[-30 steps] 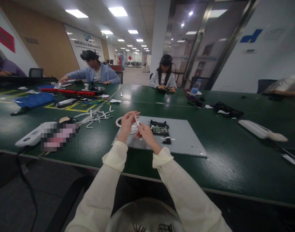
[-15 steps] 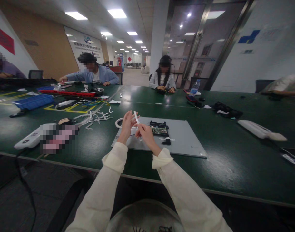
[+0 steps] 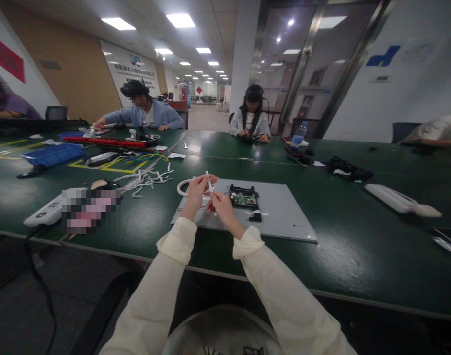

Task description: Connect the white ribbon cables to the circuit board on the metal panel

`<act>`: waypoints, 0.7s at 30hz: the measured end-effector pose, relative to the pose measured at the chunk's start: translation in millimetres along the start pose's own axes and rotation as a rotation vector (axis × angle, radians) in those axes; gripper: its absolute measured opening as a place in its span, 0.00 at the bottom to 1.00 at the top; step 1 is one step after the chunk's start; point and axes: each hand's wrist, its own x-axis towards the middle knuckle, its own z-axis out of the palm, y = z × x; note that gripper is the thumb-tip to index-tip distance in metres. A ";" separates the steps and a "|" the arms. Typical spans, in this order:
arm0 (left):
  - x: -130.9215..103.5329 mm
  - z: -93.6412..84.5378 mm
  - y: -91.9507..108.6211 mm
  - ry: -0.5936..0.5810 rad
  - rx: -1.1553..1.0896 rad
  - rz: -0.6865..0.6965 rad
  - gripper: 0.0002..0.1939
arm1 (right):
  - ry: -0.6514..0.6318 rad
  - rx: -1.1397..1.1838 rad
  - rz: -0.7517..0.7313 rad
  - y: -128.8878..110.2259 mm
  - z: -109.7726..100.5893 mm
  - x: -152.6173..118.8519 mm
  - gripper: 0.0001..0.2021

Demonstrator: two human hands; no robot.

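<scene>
A short strip of white tape (image 3: 209,182) stands between my two hands above a grey panel (image 3: 284,212). My right hand (image 3: 224,209) pinches its lower part between thumb and finger. The fingers of my left hand (image 3: 196,193) are closed at its upper part. Partly behind my left hand is a white tape roll (image 3: 182,188). On the panel, just right of my hands, sits a green circuit board (image 3: 243,198) in a black frame. Below the board, a small black piece (image 3: 255,216) lies with white tape across it.
Several loose white strips (image 3: 151,178) lie left on the green table (image 3: 343,236). Beyond them are a blue tray (image 3: 52,155) and wires. A white device (image 3: 55,207) lies near left, another white device (image 3: 395,199) at right. Co-workers sit across the table.
My left hand's fingers have come in from a more spread pose and closed at the upper part of the tape strip. My right hand has stayed nearly in place.
</scene>
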 end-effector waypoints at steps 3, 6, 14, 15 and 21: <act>0.2 1.0 2.1 0.024 -0.034 0.017 0.13 | 0.002 0.024 0.023 1.3 1.3 1.0 0.13; 1.8 0.3 6.3 0.059 -0.157 0.004 0.10 | 0.018 0.057 0.070 6.2 0.2 4.6 0.15; 8.0 -3.3 7.6 0.203 -0.338 -0.078 0.06 | 0.179 0.093 -0.057 10.4 -5.9 10.7 0.15; 7.1 -1.8 7.2 0.180 -0.322 -0.083 0.06 | 0.165 0.093 -0.062 9.4 -5.5 10.3 0.15; 0.5 4.3 4.8 0.063 -0.174 -0.056 0.09 | 0.081 -0.071 -0.038 6.2 -3.6 5.9 0.13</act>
